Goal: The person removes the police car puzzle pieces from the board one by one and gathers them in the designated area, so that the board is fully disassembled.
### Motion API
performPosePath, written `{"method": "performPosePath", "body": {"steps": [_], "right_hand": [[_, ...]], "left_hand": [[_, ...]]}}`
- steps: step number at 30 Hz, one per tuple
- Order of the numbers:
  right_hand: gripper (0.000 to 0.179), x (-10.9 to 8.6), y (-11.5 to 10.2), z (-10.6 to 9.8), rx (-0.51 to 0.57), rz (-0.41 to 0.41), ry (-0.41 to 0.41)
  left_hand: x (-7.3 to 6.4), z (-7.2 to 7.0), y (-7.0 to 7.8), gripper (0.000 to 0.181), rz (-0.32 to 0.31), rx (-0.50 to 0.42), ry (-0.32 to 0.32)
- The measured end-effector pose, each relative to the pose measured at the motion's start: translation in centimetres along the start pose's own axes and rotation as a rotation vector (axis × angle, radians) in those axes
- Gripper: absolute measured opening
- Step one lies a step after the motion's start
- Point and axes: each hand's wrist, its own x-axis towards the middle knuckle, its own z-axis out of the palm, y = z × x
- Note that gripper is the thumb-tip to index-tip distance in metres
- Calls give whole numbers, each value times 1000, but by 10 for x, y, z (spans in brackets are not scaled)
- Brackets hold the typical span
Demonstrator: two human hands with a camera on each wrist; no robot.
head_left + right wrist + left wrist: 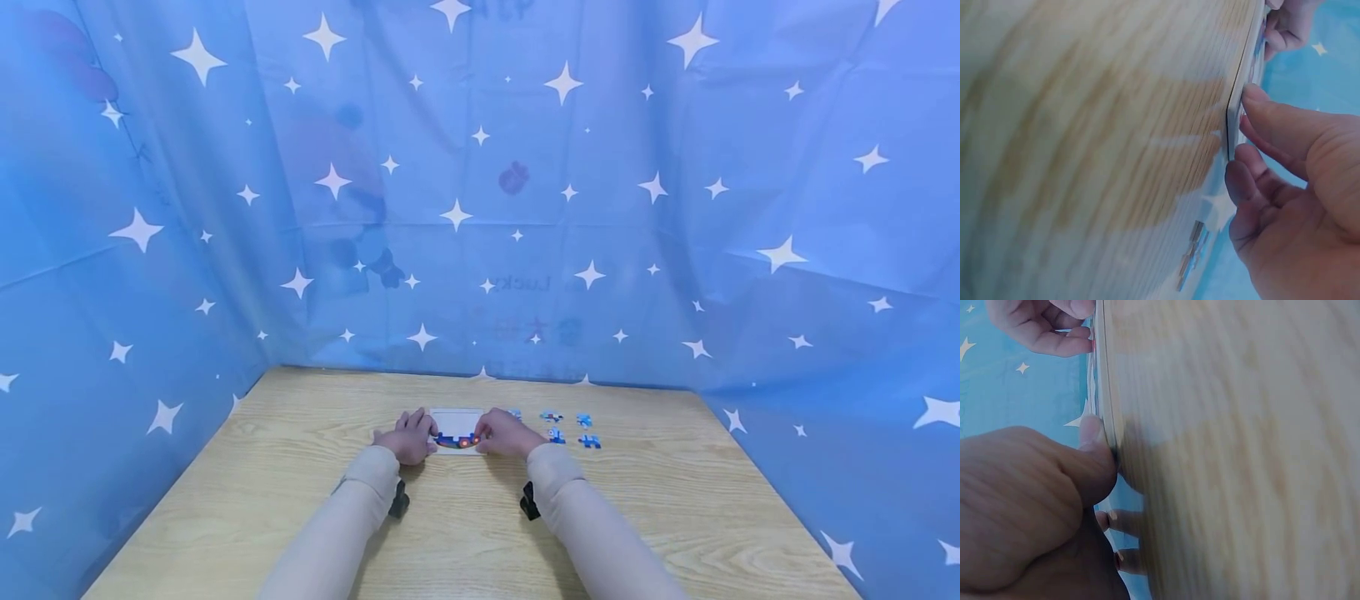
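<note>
Lying between left grip (409, 438) and right grip (510, 433) | puzzle board (457, 422) | touching both

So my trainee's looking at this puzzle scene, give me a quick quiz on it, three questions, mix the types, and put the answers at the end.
1. Short answer: the loose puzzle pieces lie on whose side of the puzzle tray, the left hand's or the right hand's?
2. True or false: fitted pieces show in the tray's near part.
3. Fill in: behind the table hangs a blue cloth printed with white ____.

Key: 1. The right hand's side. 2. True. 3. Stars.
</note>
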Motion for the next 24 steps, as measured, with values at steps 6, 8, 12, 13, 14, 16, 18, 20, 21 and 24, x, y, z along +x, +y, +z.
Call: {"method": "performPosePath", "body": {"steps": [6, 8, 12, 13, 14, 16, 18, 20, 21, 24], "right_hand": [[10, 1, -3, 1, -5, 25, -3], [12, 1, -4, 1, -3, 41, -4], [14, 1, -6, 1, -7, 57, -4], [15, 1, -7, 1, -9, 60, -4], [15, 1, -7, 0, -10, 61, -3], [15, 1, -8, 0, -3, 57, -2], [15, 1, -8, 0, 7, 58, 2], [16, 1, -8, 0, 26, 70, 5], [16, 1, -8, 0, 36, 78, 8], [18, 0, -9, 0, 66, 107, 8]], "left_hand": [[-3, -1, 1, 8, 12, -7, 0], [0, 1, -1, 8, 10, -1, 5], [5, 4, -3, 8, 2, 10, 18], [6, 4, -4, 8, 1, 9, 21], [7, 4, -4, 8, -3, 7, 20], [8, 5, -4, 8, -6, 4, 24], [7, 5, -4, 7, -9, 6, 22], [7, 4, -4, 7, -13, 6, 18], [6, 4, -3, 7, -11, 6, 19], [3, 2, -2, 7, -9, 1, 13]]}}
